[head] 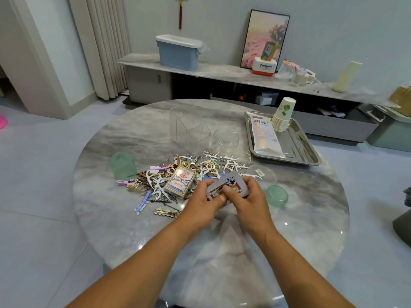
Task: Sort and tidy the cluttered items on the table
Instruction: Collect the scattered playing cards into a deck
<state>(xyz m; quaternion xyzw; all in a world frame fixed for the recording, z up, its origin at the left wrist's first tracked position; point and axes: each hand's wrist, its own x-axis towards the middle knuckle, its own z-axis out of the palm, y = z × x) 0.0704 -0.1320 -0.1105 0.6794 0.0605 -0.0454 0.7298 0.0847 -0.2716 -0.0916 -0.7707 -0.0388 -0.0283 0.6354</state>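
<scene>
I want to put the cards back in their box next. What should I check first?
1. Cards squared in both hands, left hand, right hand: ok, held together.
2. Card box within reach: ok, just left of the hands.
3. Box flap open: cannot tell.
4. Box free to lift: not ok, it lies on the pile of floss picks and hair clips.
5. Stray cards left in the pile: cannot tell.

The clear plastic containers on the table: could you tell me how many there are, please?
2: a tall divided organizer at the table's far middle, and a round jar just right of it.
</scene>
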